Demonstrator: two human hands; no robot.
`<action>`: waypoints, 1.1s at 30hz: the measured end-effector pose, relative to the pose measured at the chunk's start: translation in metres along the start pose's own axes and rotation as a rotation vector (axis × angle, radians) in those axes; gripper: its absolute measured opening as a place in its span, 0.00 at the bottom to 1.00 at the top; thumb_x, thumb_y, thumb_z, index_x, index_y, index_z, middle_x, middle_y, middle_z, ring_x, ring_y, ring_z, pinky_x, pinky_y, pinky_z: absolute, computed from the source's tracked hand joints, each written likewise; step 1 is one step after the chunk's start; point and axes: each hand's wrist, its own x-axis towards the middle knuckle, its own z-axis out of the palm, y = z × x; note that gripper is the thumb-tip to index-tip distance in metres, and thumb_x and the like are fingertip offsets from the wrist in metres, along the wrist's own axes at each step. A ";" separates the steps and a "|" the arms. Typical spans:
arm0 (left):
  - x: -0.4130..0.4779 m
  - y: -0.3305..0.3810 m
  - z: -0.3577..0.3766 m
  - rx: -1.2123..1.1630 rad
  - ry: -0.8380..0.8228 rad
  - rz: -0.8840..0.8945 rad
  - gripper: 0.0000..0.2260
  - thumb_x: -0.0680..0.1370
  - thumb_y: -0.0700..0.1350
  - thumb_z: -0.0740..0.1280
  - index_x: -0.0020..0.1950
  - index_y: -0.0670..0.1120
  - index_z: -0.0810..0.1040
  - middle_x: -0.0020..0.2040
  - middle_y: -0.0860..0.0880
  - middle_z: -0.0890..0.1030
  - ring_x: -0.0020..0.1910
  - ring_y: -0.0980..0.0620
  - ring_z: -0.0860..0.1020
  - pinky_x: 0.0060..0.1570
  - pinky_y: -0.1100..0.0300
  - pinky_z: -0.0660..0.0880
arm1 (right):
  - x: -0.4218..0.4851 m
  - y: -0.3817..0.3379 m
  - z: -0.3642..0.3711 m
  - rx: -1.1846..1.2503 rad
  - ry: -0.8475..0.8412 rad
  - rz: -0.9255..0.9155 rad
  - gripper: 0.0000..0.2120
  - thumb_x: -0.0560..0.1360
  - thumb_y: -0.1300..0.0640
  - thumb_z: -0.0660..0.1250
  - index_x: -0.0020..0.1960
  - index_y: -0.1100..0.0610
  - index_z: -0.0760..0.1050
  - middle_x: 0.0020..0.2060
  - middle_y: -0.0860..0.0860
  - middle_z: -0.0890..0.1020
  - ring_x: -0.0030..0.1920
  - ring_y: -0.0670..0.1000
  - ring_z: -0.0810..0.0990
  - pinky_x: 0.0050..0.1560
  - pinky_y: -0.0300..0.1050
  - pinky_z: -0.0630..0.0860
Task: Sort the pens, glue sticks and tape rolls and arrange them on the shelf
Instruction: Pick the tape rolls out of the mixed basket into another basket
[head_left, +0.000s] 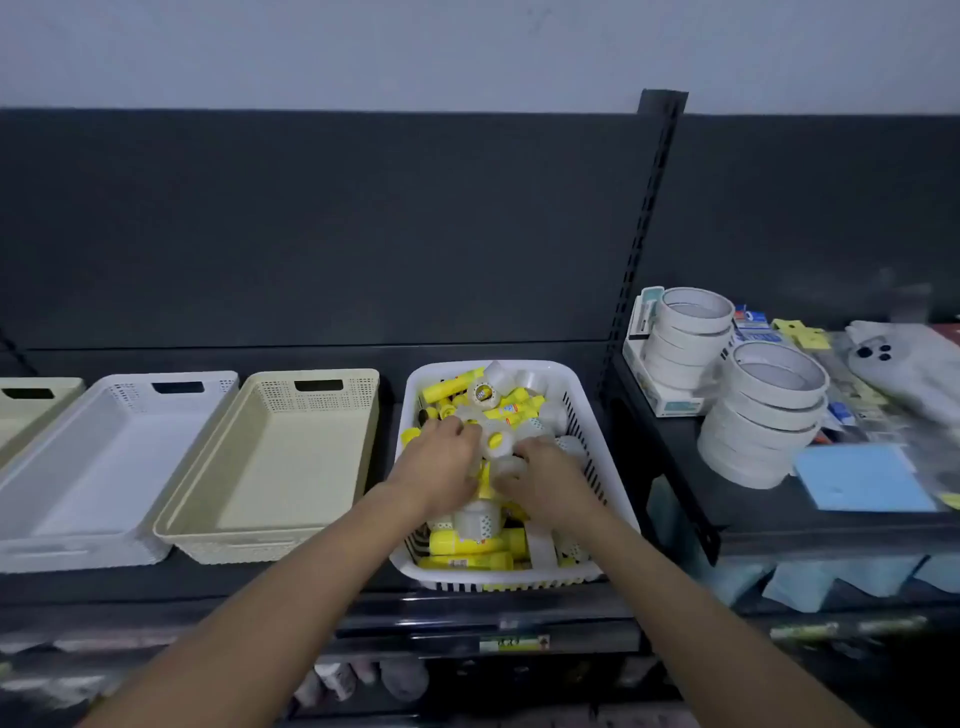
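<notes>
A white slotted basket (582, 405) on the dark shelf holds a mixed heap of yellow glue sticks (470, 543) and small clear tape rolls (475, 519). Both my hands are down in the heap at its middle. My left hand (441, 460) lies palm down with its fingers curled into the pile. My right hand (540, 470) lies beside it, fingers curled among the tape rolls. What each hand grips is hidden under the fingers. No pens are visible.
Left of the basket stand a beige tray (291, 540), a white tray (78, 551) and part of another beige tray (31, 395). On the right shelf are two stacks of large white tape rolls (763, 415), a blue pad (862, 478) and packaged items.
</notes>
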 end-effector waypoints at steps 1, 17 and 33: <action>0.002 -0.001 0.000 0.026 0.003 -0.014 0.23 0.75 0.44 0.66 0.69 0.42 0.66 0.64 0.42 0.70 0.63 0.41 0.67 0.60 0.50 0.70 | 0.002 0.001 0.002 0.005 -0.020 0.004 0.11 0.72 0.53 0.67 0.49 0.60 0.72 0.42 0.53 0.77 0.43 0.53 0.77 0.40 0.47 0.72; -0.021 0.007 -0.009 -0.193 -0.266 0.134 0.22 0.74 0.54 0.69 0.61 0.41 0.71 0.50 0.46 0.76 0.49 0.46 0.75 0.46 0.51 0.73 | -0.029 0.024 -0.035 0.295 -0.216 0.130 0.23 0.72 0.54 0.68 0.55 0.73 0.70 0.42 0.54 0.70 0.40 0.53 0.71 0.39 0.48 0.72; -0.017 0.007 0.016 -0.114 -0.132 0.085 0.23 0.68 0.51 0.72 0.49 0.52 0.58 0.38 0.57 0.67 0.40 0.50 0.69 0.45 0.52 0.59 | -0.038 0.028 -0.017 0.165 -0.308 0.127 0.31 0.66 0.51 0.76 0.62 0.49 0.63 0.52 0.45 0.70 0.50 0.46 0.74 0.45 0.43 0.77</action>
